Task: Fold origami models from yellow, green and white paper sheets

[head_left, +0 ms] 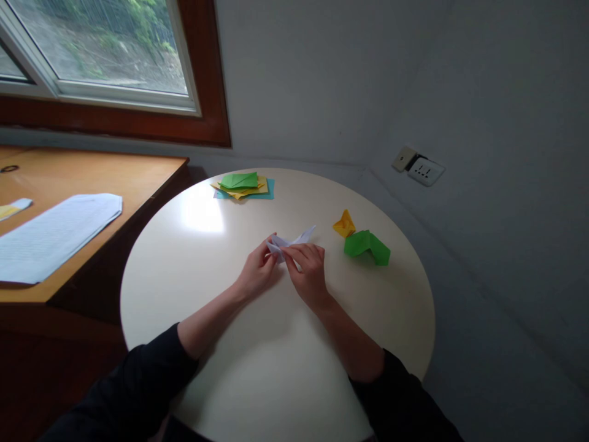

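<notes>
A folded piece of white paper (304, 236) is held between my two hands over the middle of the round table. My left hand (257, 270) grips its left end, thumb towards me and fingers behind. On the right, my right hand (307, 270) pinches the paper near its centre with thumb and forefinger. A pointed flap sticks out up and to the right above the right hand's knuckles. Fingers cover part of the folds, so its full shape is hidden. Right of my hands lie a folded orange paper piece (345, 224) and a folded green paper piece (367, 247), close together.
The round white table (184, 270) fills the middle. Near its far edge lies a stack of coloured paper (243, 184), green on top. A wooden desk (138, 169) with papers (64, 233) stands left, below a window. A wall socket (426, 170) is at right.
</notes>
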`<state>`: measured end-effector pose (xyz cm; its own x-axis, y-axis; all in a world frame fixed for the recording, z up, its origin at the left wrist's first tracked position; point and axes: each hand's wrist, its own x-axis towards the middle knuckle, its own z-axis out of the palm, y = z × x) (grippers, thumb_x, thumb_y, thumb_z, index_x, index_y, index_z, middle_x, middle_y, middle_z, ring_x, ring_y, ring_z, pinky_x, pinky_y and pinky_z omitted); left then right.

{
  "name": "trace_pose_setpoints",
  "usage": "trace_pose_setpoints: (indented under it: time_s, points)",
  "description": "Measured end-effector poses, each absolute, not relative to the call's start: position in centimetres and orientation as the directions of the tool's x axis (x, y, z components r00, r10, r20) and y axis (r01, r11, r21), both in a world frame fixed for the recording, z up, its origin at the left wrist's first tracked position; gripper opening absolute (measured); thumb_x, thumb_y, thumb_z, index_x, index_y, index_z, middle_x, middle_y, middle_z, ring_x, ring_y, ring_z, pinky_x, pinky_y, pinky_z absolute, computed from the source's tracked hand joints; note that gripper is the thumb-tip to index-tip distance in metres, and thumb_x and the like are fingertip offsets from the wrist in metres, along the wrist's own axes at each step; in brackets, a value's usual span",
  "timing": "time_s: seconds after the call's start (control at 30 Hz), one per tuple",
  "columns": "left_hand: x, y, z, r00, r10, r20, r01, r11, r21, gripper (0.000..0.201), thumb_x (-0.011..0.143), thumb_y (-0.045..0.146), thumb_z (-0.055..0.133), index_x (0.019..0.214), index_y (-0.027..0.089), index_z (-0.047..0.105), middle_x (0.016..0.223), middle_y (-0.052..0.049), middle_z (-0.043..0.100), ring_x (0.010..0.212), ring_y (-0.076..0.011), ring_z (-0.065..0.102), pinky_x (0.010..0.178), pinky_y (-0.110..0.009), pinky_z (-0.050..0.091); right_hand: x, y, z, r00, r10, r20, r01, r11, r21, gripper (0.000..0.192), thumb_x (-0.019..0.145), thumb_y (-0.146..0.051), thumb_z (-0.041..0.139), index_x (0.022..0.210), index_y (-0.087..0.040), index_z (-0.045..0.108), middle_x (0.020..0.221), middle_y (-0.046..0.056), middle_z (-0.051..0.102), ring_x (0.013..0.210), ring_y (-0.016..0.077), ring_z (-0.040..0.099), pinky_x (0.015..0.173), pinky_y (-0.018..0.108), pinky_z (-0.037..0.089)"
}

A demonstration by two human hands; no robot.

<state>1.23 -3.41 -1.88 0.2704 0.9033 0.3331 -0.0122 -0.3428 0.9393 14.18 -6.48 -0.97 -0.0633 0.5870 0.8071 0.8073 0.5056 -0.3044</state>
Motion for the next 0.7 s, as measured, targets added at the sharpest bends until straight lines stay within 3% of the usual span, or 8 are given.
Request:
trace_pose_setpoints:
  time_s: [0.2,0.33,0.43,0.53,0.7]
  points:
    - [1.0,-3.3,-1.1,0.191,0.923,0.333,0.053,-0.348,0.936,0.017,0.081,0.026,0.047,0.084,0.013,0.058,0.079,-0.004,0.061,0.074,-0.0146,0.055,0.07,-0.027,0.045,14.3,-6.9,-0.4,-0.03,0.527,0.849,0.759,0.565,-0.324,0.018,0.085,-0.02,0.051,0.099,-0.022,0.061,0.091,0.005,0.062,0.088,0.0176,0.056,0.08,0.034,0.042]
    - [0.8,-3.1,-0.9,0.148,0.951,0.273,0.03,-0.28,0.96,0.015,0.078,0.025,0.049,0.079,0.014,0.058,0.073,-0.002,0.057,0.068,-0.0133,0.05,0.063,-0.024,0.041,15.1,-6.7,-0.2,0.229,0.534,0.814,0.703,0.488,-0.517,0.029,0.083,-0.019,0.046,0.112,-0.022,0.05,0.105,0.01,0.056,0.101,0.0211,0.052,0.082,0.038,0.044]
    - [0.8,-2.9,-1.0,0.15,0.962,0.228,-0.017,-0.228,0.974,0.018,0.078,0.03,0.051,0.078,0.013,0.059,0.07,-0.002,0.055,0.066,-0.0127,0.047,0.059,-0.023,0.039,16.0,-5.8,-0.8,0.351,0.633,0.69,0.523,0.479,-0.705,0.047,0.075,-0.017,0.049,0.121,-0.021,0.04,0.119,0.013,0.05,0.11,0.0223,0.049,0.082,0.038,0.046]
    - [0.8,-2.9,-0.9,0.153,0.966,0.209,-0.057,-0.202,0.978,0.023,0.077,0.034,0.053,0.081,0.013,0.06,0.071,-0.001,0.057,0.066,-0.0125,0.047,0.06,-0.023,0.038,16.7,-4.8,-1.5,0.304,0.803,0.512,0.258,0.448,-0.856,0.057,0.068,-0.017,0.052,0.124,-0.02,0.038,0.11,0.012,0.056,0.1,0.021,0.056,0.078,0.035,0.049]
    - [0.6,-2.8,-0.8,0.162,0.964,0.209,-0.058,-0.202,0.978,0.029,0.077,0.038,0.054,0.089,0.013,0.063,0.077,-0.001,0.061,0.069,-0.0123,0.049,0.064,-0.022,0.039,17.0,-4.7,-1.3,0.129,0.934,0.333,0.075,0.326,-0.942,0.033,0.064,-0.019,0.057,0.096,-0.019,0.061,0.094,0.007,0.065,0.086,0.0191,0.062,0.076,0.033,0.049]
